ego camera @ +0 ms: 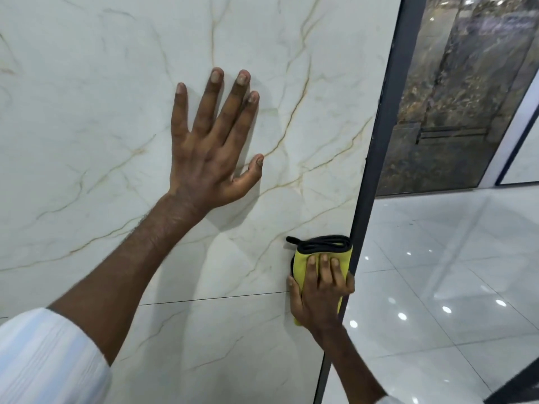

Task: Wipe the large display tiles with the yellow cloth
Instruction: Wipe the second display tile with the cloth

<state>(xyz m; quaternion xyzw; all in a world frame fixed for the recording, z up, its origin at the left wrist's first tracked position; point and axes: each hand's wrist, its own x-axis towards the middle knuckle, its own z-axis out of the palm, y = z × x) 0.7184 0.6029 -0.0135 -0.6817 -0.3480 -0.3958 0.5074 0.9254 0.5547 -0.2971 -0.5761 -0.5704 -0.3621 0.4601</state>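
A: Nearest first. What's at the bottom left?

B: A pale striped sleeve, pushed up. The bare forearm runs up and right from it.

A: Right hand?

B: Low, near the tile's right edge. Three fingers lie over the yellow cloth and the thumb hooks its left side, so the hand holds the cloth against the surface.

A: The cloth itself?

B: Folded, with a black trim along its top. It sits flat on the upper tile and straddles the thin joint line, with its bottom end over the lower tile. Its right side touches the dark frame.

A: Left hand?

B: Higher and farther up the same upper tile. The palm lies flat, the fingers are spread and straight, and the thumb is out to the right. It grasps nothing and only presses on the face.

A: Tile surface?

B: White marble look with thin gold veins. Both hands cast soft shadows on it.

A: Beyond the frame?

B: To the right is a glossy white floor with bright light spots reflected in it. Farther back stands a dark mottled brown-grey panel, also reflective. At the far right, the edge of another pale panel is partly cut off.
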